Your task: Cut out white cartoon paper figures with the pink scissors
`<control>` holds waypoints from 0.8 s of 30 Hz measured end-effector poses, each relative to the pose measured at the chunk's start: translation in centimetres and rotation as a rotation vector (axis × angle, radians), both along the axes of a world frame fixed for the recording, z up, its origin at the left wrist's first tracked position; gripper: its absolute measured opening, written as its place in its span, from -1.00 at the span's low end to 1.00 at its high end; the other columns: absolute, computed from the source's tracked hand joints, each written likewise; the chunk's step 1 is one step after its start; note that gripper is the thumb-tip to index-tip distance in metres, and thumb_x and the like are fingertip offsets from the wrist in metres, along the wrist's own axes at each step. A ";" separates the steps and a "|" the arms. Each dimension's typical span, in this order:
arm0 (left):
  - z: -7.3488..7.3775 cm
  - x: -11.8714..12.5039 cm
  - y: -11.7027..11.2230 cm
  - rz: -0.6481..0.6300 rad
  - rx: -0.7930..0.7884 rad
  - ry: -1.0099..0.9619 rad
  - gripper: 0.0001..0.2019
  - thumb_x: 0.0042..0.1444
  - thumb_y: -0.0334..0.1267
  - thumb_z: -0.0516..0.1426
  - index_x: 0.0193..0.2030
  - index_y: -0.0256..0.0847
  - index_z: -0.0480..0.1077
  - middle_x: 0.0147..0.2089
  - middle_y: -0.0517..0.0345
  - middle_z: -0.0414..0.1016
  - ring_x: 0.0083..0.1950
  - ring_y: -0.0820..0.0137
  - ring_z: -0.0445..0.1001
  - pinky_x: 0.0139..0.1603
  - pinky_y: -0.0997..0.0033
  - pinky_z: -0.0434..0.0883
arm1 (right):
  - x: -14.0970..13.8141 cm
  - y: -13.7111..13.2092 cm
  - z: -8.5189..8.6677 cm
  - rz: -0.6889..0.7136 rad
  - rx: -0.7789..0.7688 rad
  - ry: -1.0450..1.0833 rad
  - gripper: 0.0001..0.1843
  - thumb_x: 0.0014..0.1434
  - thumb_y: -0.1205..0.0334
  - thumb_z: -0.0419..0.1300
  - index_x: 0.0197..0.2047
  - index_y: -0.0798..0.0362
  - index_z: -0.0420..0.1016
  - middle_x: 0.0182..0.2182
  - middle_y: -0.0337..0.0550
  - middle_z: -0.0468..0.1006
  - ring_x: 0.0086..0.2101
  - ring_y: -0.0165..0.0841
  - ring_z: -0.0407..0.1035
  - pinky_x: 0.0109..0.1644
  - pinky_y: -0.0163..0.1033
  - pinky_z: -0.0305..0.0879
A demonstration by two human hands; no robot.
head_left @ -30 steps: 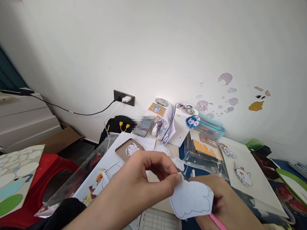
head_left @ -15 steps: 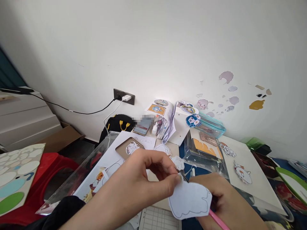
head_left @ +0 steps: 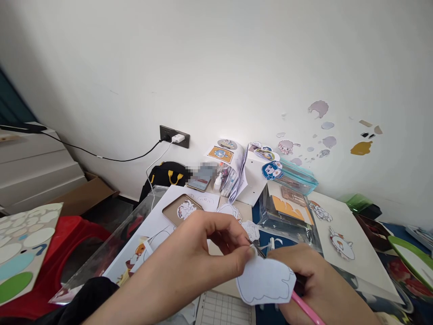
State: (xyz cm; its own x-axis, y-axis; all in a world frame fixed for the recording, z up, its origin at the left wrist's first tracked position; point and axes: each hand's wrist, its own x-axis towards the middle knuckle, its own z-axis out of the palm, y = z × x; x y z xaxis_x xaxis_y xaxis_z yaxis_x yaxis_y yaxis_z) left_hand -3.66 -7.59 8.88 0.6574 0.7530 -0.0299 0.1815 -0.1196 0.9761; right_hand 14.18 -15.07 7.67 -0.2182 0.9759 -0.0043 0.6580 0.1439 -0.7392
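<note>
My left hand [head_left: 199, 257] pinches the top edge of a white paper cutout [head_left: 265, 280] with a thin drawn outline, thumb and forefinger pressed together on it. My right hand [head_left: 318, 284] sits just behind and right of the cutout, its fingers wrapped round pink-handled scissors [head_left: 306, 309]. The dark blade tips [head_left: 257, 251] touch the cutout's upper edge beside my left thumb. Both hands hover low over the cluttered table.
Cartoon cutouts and sheets lie on the table [head_left: 358, 253]. A clear plastic box [head_left: 291, 216] stands at centre right, a teal case [head_left: 299, 177] behind it. A green-rimmed plate [head_left: 411, 259] is far right. A charger [head_left: 178, 138] is plugged in the wall, a red stool [head_left: 67, 253] left.
The paper cutout has turned and shifted slightly left and down between my hands. Both hands stay closed in nearly the same place.
</note>
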 end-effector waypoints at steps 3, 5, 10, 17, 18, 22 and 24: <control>-0.6 0.4 -0.1 0.011 -0.008 -0.098 -0.91 0.10 -0.22 0.16 -0.38 -0.16 0.41 -0.35 0.25 0.45 -0.29 0.43 0.38 -0.28 0.51 0.31 | 0.0 0.2 -0.3 -0.004 0.054 0.005 -0.69 -0.16 0.57 0.02 -0.61 0.01 -0.05 -0.63 -0.42 -0.02 -0.57 -0.49 -0.13 -0.57 -0.36 -0.15; -0.8 0.8 -0.3 0.017 -0.058 -0.169 -0.88 0.12 -0.19 0.16 -0.36 -0.17 0.38 -0.31 0.24 0.43 -0.29 0.44 0.36 -0.34 0.52 0.28 | -0.1 0.2 -0.4 -0.056 0.091 0.031 -0.69 -0.11 0.53 0.05 -0.60 0.01 -0.03 -0.61 -0.40 0.01 -0.56 -0.48 -0.09 -0.55 -0.37 -0.10; -1.1 1.8 -0.8 0.024 -0.195 -0.341 -0.86 0.16 -0.19 0.13 -0.36 -0.19 0.33 -0.38 0.28 0.33 -0.37 0.51 0.26 -0.40 0.57 0.23 | -0.4 0.3 -0.8 -0.150 0.197 -0.012 -0.75 -0.20 0.55 0.02 -0.60 0.01 0.07 -0.63 -0.39 0.10 -0.58 -0.46 0.01 -0.52 -0.36 -0.04; -1.0 1.6 -0.7 0.037 -0.215 -0.386 -0.85 0.17 -0.22 0.14 -0.39 -0.21 0.35 -0.44 0.30 0.30 -0.40 0.53 0.24 -0.40 0.59 0.21 | -0.7 0.1 -1.2 -0.159 0.184 -0.015 -0.84 -0.15 0.46 0.06 -0.64 0.04 0.19 -0.68 -0.38 0.12 -0.61 -0.47 0.02 -0.56 -0.36 -0.01; -1.0 1.5 -0.7 0.038 -0.208 -0.377 -0.84 0.16 -0.21 0.14 -0.40 -0.21 0.36 -0.45 0.30 0.30 -0.41 0.53 0.24 -0.40 0.59 0.21 | -0.7 -0.1 -1.3 -0.171 0.172 -0.022 -0.84 -0.12 0.44 0.08 -0.63 0.05 0.24 -0.68 -0.36 0.17 -0.61 -0.45 0.07 -0.56 -0.36 0.03; -1.2 1.1 -0.7 0.058 -0.148 -0.321 -0.82 0.13 -0.18 0.16 -0.42 -0.20 0.37 -0.48 0.28 0.30 -0.44 0.50 0.22 -0.44 0.54 0.20 | -0.9 -0.7 -1.7 -0.243 0.185 -0.008 -0.86 -0.05 0.38 0.15 -0.60 0.05 0.37 -0.63 -0.23 0.39 -0.50 -0.31 0.33 -0.52 -0.36 0.25; -1.3 1.0 -0.8 0.073 -0.123 -0.278 -0.82 0.13 -0.16 0.15 -0.41 -0.19 0.38 -0.47 0.26 0.33 -0.45 0.48 0.24 -0.45 0.51 0.21 | -1.2 -1.0 -1.7 -0.281 0.223 0.020 -0.88 -0.05 0.37 0.14 -0.58 0.04 0.41 -0.60 -0.20 0.44 -0.48 -0.29 0.37 -0.53 -0.36 0.30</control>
